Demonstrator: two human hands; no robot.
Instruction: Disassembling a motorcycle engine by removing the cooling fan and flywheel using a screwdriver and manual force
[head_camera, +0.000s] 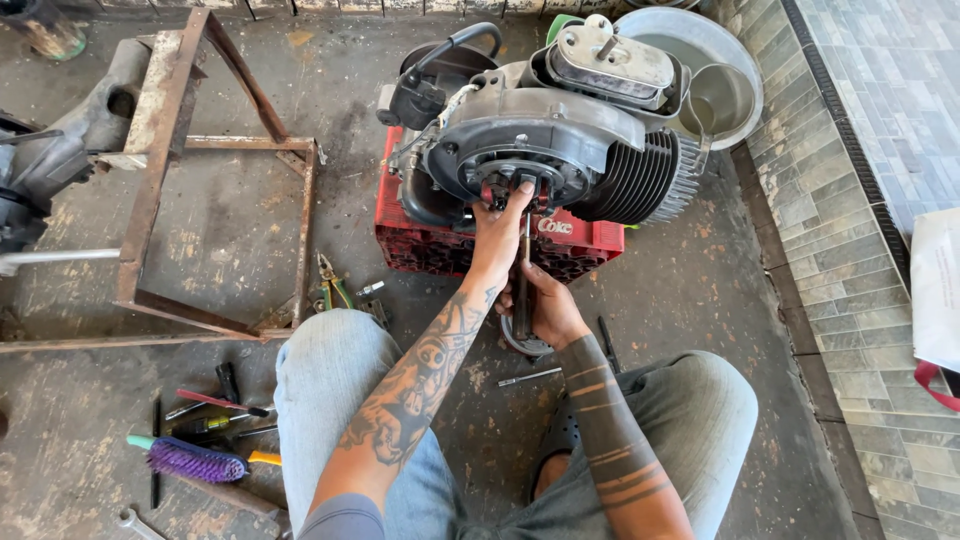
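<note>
A grey scooter engine (560, 130) with black cooling fins rests on a red plastic crate (440, 245) on the concrete floor. My left hand (500, 225) reaches up to the round opening at the engine's front, fingertips on the hub inside it. My right hand (548, 305) sits just below and grips the handle of a long dark tool (524, 270) that points up into the same opening. Both forearms are tattooed, and my knees in grey trousers frame the bottom of the view.
A rusty metal frame (170, 180) lies at the left. Pliers (330, 285), screwdrivers (215, 405) and a purple brush (195, 462) are scattered by my left knee. A metal basin (725, 75) sits behind the engine. A tiled kerb (830, 250) runs along the right.
</note>
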